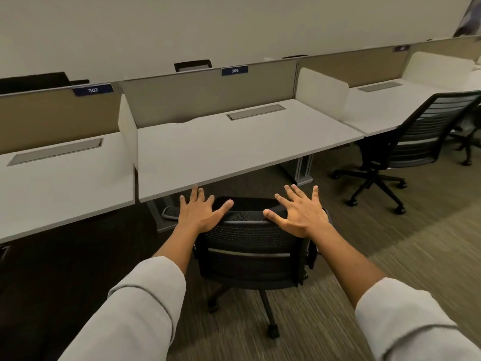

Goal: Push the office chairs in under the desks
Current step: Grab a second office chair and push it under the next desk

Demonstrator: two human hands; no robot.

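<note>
A black mesh office chair [251, 246] stands right in front of me, its back towards me and its seat partly under the white desk [234, 149] labelled 306. My left hand [201, 212] lies flat at the left top corner of the backrest, fingers spread. My right hand [299, 212] rests flat at the right top corner, fingers spread too. Neither hand wraps around the backrest. A second black chair [413, 142] stands at the right, pulled out and turned away from the neighbouring desk [377, 110].
Desk 307 [59, 183] adjoins at the left, split off by a white divider [128, 131]. Beige partition panels [208, 95] run along the back of the desks. Striped carpet [390, 256] covers the floor around the chairs. Another chair's base shows at the far right edge.
</note>
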